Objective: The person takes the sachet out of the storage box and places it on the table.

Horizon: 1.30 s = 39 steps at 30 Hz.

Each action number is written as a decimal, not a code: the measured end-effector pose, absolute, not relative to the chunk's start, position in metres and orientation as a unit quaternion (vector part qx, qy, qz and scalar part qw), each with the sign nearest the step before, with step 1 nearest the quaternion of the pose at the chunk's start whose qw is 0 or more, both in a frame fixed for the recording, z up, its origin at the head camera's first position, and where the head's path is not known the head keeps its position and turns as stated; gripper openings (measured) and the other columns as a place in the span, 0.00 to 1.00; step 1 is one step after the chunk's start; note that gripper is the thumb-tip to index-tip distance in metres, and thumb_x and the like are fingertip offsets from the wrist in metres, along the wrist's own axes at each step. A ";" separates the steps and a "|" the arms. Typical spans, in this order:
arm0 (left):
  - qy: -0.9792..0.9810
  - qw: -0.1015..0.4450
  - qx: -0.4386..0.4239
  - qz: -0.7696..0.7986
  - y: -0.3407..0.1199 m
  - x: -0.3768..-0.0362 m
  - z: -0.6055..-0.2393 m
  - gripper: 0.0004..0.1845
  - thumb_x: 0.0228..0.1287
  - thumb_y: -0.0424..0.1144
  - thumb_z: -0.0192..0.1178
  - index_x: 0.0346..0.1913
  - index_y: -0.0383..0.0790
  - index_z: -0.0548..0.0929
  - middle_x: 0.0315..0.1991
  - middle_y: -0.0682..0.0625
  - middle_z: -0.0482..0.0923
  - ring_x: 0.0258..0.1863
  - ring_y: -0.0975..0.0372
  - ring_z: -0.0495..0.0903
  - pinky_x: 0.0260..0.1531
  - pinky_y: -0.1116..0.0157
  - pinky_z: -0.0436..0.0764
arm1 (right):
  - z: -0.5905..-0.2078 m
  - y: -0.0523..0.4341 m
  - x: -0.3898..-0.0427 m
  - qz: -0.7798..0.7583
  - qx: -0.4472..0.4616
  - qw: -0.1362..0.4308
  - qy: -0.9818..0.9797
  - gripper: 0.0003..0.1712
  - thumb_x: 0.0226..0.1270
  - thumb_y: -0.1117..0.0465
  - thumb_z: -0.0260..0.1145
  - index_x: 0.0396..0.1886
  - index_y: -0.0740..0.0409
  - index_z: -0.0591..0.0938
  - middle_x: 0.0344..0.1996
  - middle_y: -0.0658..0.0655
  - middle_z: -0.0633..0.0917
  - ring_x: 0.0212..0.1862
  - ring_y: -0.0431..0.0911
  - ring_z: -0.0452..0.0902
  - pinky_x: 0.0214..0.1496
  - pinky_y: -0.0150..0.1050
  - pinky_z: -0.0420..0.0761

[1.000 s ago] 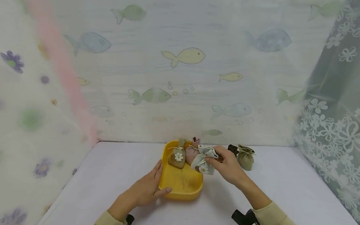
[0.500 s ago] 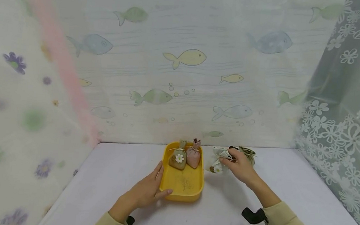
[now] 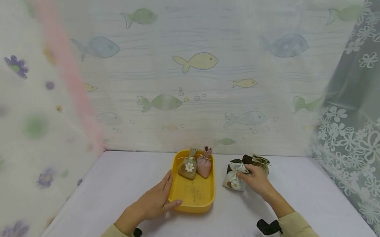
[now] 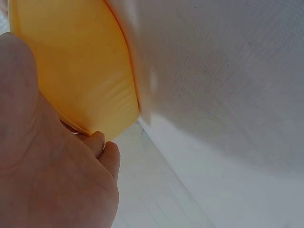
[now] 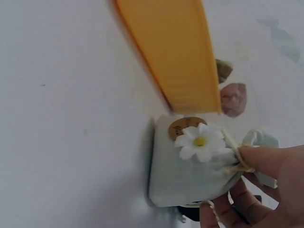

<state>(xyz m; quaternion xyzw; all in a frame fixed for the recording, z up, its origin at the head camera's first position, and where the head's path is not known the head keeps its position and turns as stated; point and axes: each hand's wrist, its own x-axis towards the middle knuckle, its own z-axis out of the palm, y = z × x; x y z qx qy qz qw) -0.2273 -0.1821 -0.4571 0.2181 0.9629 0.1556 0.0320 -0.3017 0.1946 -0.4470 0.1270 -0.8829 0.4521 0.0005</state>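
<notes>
Nearest the person, the left hand (image 3: pixel 153 202) is lying against the near left corner of the yellow tray (image 3: pixel 192 197), its fingers loosely curved along the tray's left wall and the thumb pressing on the near rim; in the left wrist view the fingers (image 4: pixel 102 147) are tucking under the tray's edge (image 4: pixel 85 66); the tray is sitting flat on the white table (image 3: pixel 119 187). Just to the right of the tray, the right hand (image 3: pixel 256 179) is pinching the gathered neck of the pale grey pouch (image 3: pixel 235 177); the right wrist view is showing thumb and fingertips (image 5: pixel 259 159) closing on the tied top of that pouch (image 5: pixel 190 175), whose base is resting on the table just beside the tray's right wall, its white daisy facing outward. Further back, inside the tray at its far end, a tan pouch (image 3: pixel 188 167) with a daisy and a pink pouch (image 3: pixel 204 163) are standing side by side, touching. Behind the right hand, a dark pouch (image 3: pixel 247 159) and an olive pouch (image 3: pixel 261 162) are standing close together near the fish-patterned backdrop (image 3: pixel 194 66).
</notes>
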 end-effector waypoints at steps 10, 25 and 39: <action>0.961 0.018 0.224 0.159 -0.182 -0.224 -0.454 0.51 0.76 0.64 0.51 0.79 0.23 0.50 0.82 0.33 0.39 0.78 0.43 0.55 0.74 0.48 0.64 | -0.448 0.195 -0.301 0.447 0.126 0.023 -0.885 0.24 0.72 0.59 0.68 0.59 0.71 0.79 0.53 0.66 0.84 0.57 0.58 0.77 0.59 0.54 0.77; 0.962 0.028 0.221 0.154 -0.183 -0.228 -0.455 0.53 0.75 0.67 0.48 0.80 0.24 0.47 0.82 0.34 0.37 0.79 0.44 0.54 0.74 0.48 0.63 | -0.434 0.214 -0.276 0.409 0.139 0.065 -0.900 0.24 0.73 0.56 0.69 0.59 0.69 0.80 0.55 0.68 0.82 0.56 0.64 0.80 0.53 0.56 0.83; 0.963 0.031 0.219 0.155 -0.181 -0.226 -0.456 0.52 0.75 0.66 0.49 0.79 0.24 0.48 0.82 0.34 0.37 0.79 0.44 0.54 0.74 0.48 0.63 | -0.418 0.209 -0.262 0.433 0.171 0.090 -0.881 0.22 0.72 0.59 0.69 0.59 0.68 0.80 0.53 0.65 0.83 0.55 0.61 0.80 0.53 0.56 0.83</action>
